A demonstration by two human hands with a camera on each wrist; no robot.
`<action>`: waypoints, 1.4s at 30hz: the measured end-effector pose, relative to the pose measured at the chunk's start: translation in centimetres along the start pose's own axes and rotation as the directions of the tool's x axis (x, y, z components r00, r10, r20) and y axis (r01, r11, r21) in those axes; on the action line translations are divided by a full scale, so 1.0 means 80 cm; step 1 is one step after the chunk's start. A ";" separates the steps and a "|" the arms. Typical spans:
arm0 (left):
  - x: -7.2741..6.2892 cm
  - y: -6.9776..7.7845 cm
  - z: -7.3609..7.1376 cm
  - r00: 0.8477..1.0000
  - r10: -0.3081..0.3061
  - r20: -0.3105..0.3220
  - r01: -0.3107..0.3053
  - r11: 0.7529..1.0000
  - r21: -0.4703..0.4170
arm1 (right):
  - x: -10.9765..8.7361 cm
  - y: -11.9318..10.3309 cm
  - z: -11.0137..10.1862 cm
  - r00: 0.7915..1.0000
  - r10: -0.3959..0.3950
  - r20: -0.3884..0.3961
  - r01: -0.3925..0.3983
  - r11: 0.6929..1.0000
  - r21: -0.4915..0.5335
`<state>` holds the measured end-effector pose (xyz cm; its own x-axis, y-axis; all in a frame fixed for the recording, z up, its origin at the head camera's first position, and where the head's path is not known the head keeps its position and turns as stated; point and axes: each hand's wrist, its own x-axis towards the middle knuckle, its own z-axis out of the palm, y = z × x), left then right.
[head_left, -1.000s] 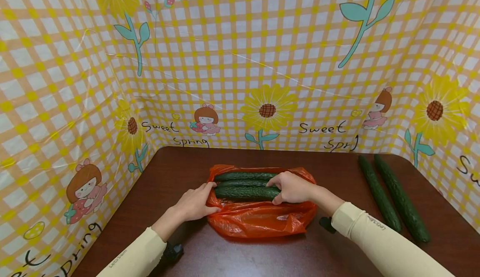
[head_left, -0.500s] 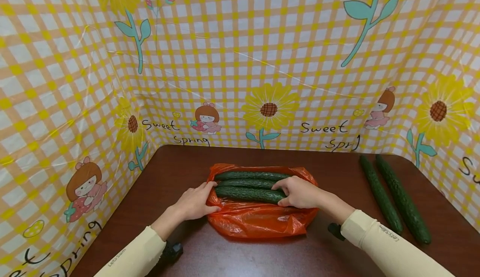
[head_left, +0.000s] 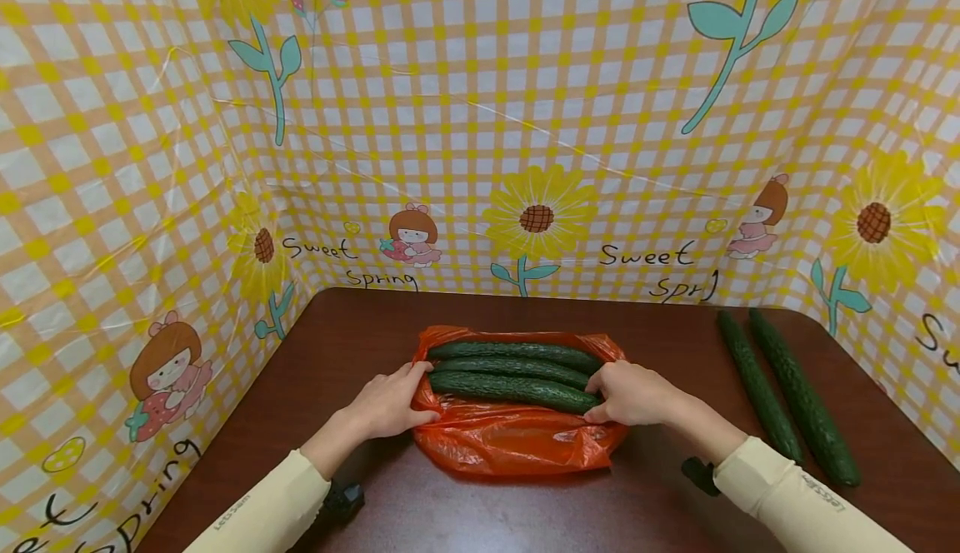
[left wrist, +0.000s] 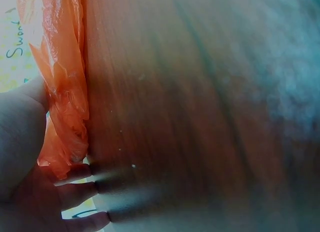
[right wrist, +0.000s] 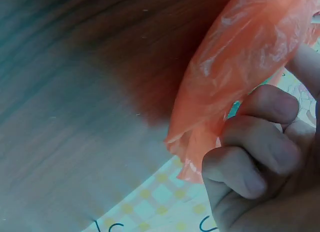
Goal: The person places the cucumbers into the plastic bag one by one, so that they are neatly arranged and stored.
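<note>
Three dark green cucumbers (head_left: 513, 387) lie side by side on a thin orange-red plastic bag (head_left: 517, 445) in the middle of the table. My left hand (head_left: 386, 401) grips the bag's left end, by the cucumbers' left tips. In the left wrist view, crumpled bag (left wrist: 62, 91) runs between the thumb side and the fingers (left wrist: 80, 192). My right hand (head_left: 633, 393) is at the cucumbers' right ends, thumb and forefinger about the front cucumber's tip. The right wrist view shows several curled fingers (right wrist: 260, 142) beside the bag (right wrist: 230, 66); the fingertips' contact with the cucumber is hidden.
Two more cucumbers (head_left: 802, 395) lie slantwise on the right side of the brown table (head_left: 360, 320). A checked, flower-printed cloth (head_left: 465, 145) rises at the back and on both sides. Dark wrist devices (head_left: 342, 503) sit under both wrists.
My right hand has slid right along the cucumbers to their right ends, uncovering more of them. My left hand, the cucumbers and most of the bag have stayed in place.
</note>
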<state>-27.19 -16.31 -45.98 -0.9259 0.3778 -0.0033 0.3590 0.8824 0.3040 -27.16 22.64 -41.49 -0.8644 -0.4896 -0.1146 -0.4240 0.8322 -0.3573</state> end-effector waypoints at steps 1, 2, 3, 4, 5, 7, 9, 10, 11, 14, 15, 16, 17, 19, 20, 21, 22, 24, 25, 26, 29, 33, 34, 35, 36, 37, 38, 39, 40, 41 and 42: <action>0.000 0.000 0.000 1.000 0.000 -0.001 0.000 1.000 0.001 | -0.001 0.002 0.000 1.000 0.004 0.013 -0.004 1.000 0.007; 0.000 0.000 0.000 1.000 -0.001 -0.001 0.001 1.000 0.001 | -0.002 0.004 -0.001 1.000 0.006 0.023 -0.007 1.000 0.012; 0.000 -0.001 0.000 1.000 -0.002 -0.001 0.002 1.000 0.001 | -0.002 0.005 -0.001 0.999 0.011 0.031 -0.011 1.000 0.019; 0.000 -0.001 0.000 1.000 -0.002 -0.001 0.002 1.000 0.001 | -0.002 0.006 -0.002 0.999 0.014 0.036 -0.015 1.000 0.024; 0.000 -0.001 0.000 1.000 -0.002 -0.001 0.002 1.000 0.002 | -0.003 0.007 -0.002 0.999 0.021 0.041 -0.022 0.999 0.033; 0.000 -0.001 0.000 1.000 -0.001 -0.002 0.001 1.000 0.003 | -0.003 0.007 -0.003 0.999 0.025 0.040 -0.027 0.999 0.040; 0.000 -0.001 0.000 1.000 0.000 -0.004 0.000 1.000 0.003 | -0.004 0.006 -0.003 0.999 0.030 0.034 -0.032 0.998 0.051; 0.000 -0.001 0.000 1.000 0.000 -0.004 0.000 1.000 0.003 | -0.004 0.006 -0.002 0.999 0.035 0.031 -0.037 0.998 0.057; 0.000 -0.001 0.000 1.000 -0.001 -0.004 0.001 1.000 0.004 | -0.005 0.006 -0.002 0.999 0.040 0.025 -0.042 0.997 0.063; 0.001 -0.001 0.000 1.000 -0.003 -0.004 0.003 1.000 0.002 | -0.006 0.006 0.000 0.999 0.050 0.005 -0.050 0.996 0.069; 0.001 0.000 0.000 1.000 -0.004 -0.004 0.004 1.000 0.001 | -0.006 0.007 0.001 0.999 0.054 0.001 -0.054 0.996 0.071; 0.001 0.000 0.000 1.000 -0.005 -0.003 0.005 1.000 0.002 | -0.007 0.007 0.002 0.998 0.055 -0.006 -0.055 0.996 0.069; 0.001 0.000 -0.001 1.000 -0.005 -0.004 0.005 1.000 0.002 | -0.007 0.007 0.003 0.998 0.055 -0.012 -0.054 0.996 0.066; 0.001 0.000 -0.001 1.000 -0.005 -0.004 0.005 1.000 0.001 | -0.008 0.008 0.004 0.998 0.059 -0.019 -0.058 0.996 0.061; 0.001 0.000 -0.001 1.000 -0.004 -0.004 0.004 1.000 0.001 | -0.008 0.008 0.005 0.998 0.064 -0.021 -0.063 0.996 0.058; 0.001 0.000 -0.001 1.000 -0.003 -0.003 0.003 1.000 0.001 | -0.008 0.008 0.005 0.997 0.073 -0.023 -0.072 0.996 0.055; 0.001 0.000 -0.001 1.000 -0.002 -0.004 0.002 1.000 0.001 | -0.009 0.008 0.005 0.996 0.082 -0.029 -0.080 0.996 0.050; 0.002 0.000 -0.001 1.000 0.000 -0.003 0.000 1.000 -0.001 | -0.009 0.008 0.005 0.994 0.098 -0.038 -0.096 0.994 0.042; 0.002 0.000 -0.001 1.000 0.000 -0.002 0.000 1.000 0.000 | -0.009 0.007 0.005 0.994 0.104 -0.042 -0.103 0.994 0.040; 0.002 0.000 -0.001 1.000 0.001 -0.002 -0.001 1.000 -0.001 | -0.009 0.007 0.005 0.993 0.110 -0.047 -0.108 0.993 0.037; 0.001 0.000 -0.002 1.000 0.003 -0.003 -0.003 1.000 -0.003 | -0.008 0.007 0.003 0.992 0.111 -0.058 -0.109 0.993 0.039; 0.001 0.000 -0.001 1.000 0.003 -0.010 -0.003 1.000 -0.003 | -0.008 0.007 -0.001 0.991 0.106 -0.079 -0.102 0.994 0.049; 0.001 0.000 -0.001 1.000 0.001 -0.011 -0.001 1.000 -0.003 | -0.008 0.006 -0.002 0.991 0.101 -0.086 -0.097 0.994 0.053; 0.001 -0.001 0.000 1.000 0.000 -0.011 0.000 1.000 -0.002 | -0.009 0.006 -0.003 0.991 0.099 -0.095 -0.094 0.994 0.056; 0.001 -0.001 0.000 1.000 0.000 -0.010 0.000 1.000 0.000 | -0.009 0.006 -0.003 0.990 0.096 -0.103 -0.090 0.994 0.059; 0.002 -0.001 0.001 1.000 0.000 -0.009 0.000 1.000 -0.001 | -0.010 0.006 -0.003 0.989 0.094 -0.112 -0.088 0.994 0.064; 0.002 -0.001 0.002 1.000 0.000 -0.007 0.000 1.000 0.001 | -0.011 0.006 -0.003 0.989 0.087 -0.119 -0.080 0.995 0.067; 0.002 -0.001 0.002 1.000 0.000 -0.006 0.000 1.000 0.003 | -0.012 0.005 -0.002 0.989 0.082 -0.123 -0.074 0.995 0.072; 0.002 -0.001 0.003 1.000 0.000 -0.004 0.000 1.000 0.003 | -0.013 0.005 -0.002 0.989 0.072 -0.128 -0.063 0.995 0.072; 0.002 -0.001 0.003 1.000 0.001 -0.004 -0.001 1.000 0.004 | -0.013 0.005 -0.002 0.989 0.069 -0.131 -0.059 0.995 0.076; 0.002 -0.001 0.003 1.000 0.001 -0.004 -0.001 1.000 0.005 | -0.014 0.005 -0.001 0.989 0.062 -0.135 -0.052 0.996 0.076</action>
<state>-27.34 -16.25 -46.21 -0.9261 0.3773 0.0009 0.3603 0.8836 0.2991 -26.40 23.53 -41.39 -0.9177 -0.3971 -0.0104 -0.3563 0.8346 -0.4202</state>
